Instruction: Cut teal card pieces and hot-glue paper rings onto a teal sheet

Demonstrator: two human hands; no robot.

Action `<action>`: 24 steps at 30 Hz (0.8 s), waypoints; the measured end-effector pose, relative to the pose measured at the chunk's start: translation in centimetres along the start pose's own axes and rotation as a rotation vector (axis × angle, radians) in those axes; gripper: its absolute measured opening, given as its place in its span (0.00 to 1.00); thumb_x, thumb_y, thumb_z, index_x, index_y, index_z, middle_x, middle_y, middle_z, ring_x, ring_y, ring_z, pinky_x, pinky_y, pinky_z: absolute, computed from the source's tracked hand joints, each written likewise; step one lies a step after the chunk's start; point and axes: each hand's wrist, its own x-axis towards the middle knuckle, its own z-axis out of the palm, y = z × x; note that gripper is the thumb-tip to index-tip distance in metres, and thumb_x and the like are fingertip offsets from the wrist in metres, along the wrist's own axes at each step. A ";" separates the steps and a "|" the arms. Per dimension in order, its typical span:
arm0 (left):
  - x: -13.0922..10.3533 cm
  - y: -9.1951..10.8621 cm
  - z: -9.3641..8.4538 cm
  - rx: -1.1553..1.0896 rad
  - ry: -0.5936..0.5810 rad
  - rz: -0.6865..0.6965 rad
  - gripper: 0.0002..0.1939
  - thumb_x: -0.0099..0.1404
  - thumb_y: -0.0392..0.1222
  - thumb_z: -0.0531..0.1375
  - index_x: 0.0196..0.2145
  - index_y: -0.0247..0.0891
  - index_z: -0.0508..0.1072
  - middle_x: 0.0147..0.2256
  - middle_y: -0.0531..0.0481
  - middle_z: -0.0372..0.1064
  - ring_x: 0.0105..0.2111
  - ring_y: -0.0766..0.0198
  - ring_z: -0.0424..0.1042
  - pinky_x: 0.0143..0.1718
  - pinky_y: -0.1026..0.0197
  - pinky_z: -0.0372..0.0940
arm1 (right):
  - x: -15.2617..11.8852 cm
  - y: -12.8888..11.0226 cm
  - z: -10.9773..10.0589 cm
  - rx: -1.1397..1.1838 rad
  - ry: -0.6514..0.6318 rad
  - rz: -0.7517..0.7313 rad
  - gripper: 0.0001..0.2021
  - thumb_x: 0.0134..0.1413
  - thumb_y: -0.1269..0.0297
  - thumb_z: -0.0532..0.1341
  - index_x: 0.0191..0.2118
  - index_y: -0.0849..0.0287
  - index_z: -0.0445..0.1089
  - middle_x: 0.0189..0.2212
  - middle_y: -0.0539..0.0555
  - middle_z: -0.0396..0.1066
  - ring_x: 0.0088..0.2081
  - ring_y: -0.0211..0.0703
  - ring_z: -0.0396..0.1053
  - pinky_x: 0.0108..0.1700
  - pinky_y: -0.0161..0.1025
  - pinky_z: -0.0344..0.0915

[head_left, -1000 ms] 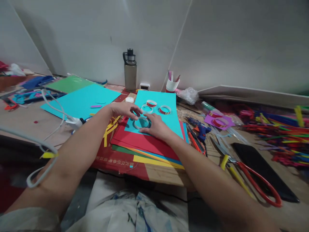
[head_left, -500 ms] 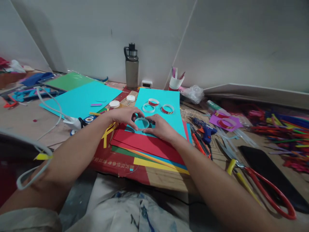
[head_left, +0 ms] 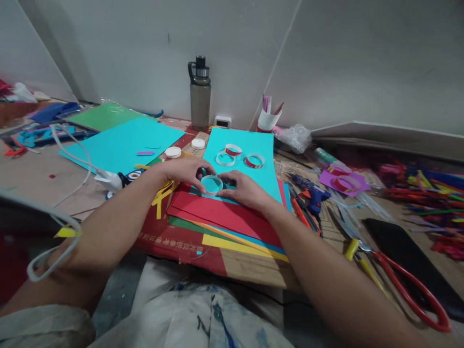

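A white paper ring (head_left: 211,192) sits on the near edge of a turquoise sheet (head_left: 250,137), with my hands on either side of it. The thumb and fingers of my left hand (head_left: 190,172) close on its left side. From the right, my right hand (head_left: 242,188) pinches the same ring. Farther up the sheet are a plain white ring (head_left: 225,163), a ring with a red band (head_left: 233,152) touching or overlapping it, and another red-banded ring (head_left: 255,162). Under the turquoise sheet lies red paper (head_left: 224,215), stacked with other colours.
Two white lids (head_left: 173,152) lie left of the sheet, and a water bottle (head_left: 200,104) stands behind. On the right are a blue glue gun (head_left: 316,198), red-handled shears (head_left: 409,287), a black phone-like slab (head_left: 409,261) and purple paper with rings (head_left: 328,180). A white cable (head_left: 85,159) crosses at left.
The view has shifted slightly, so the scene sits a little differently in the picture. Both hands stay around the same ring on the turquoise sheet.
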 end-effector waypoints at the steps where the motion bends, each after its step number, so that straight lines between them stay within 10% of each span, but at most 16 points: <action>1: 0.0 0.0 0.0 0.011 0.001 0.004 0.36 0.49 0.57 0.67 0.53 0.41 0.69 0.47 0.47 0.70 0.40 0.62 0.69 0.37 0.66 0.59 | 0.0 -0.1 0.0 -0.011 0.004 0.004 0.21 0.47 0.60 0.69 0.48 0.59 0.73 0.45 0.57 0.73 0.44 0.46 0.70 0.47 0.41 0.64; 24: 1.4 -1.7 0.9 -0.059 0.266 -0.214 0.23 0.64 0.58 0.51 0.31 0.35 0.72 0.30 0.47 0.75 0.29 0.64 0.72 0.29 0.64 0.62 | 0.2 -0.3 0.9 -0.037 0.073 0.034 0.20 0.46 0.61 0.69 0.46 0.61 0.74 0.41 0.56 0.73 0.41 0.43 0.69 0.44 0.40 0.64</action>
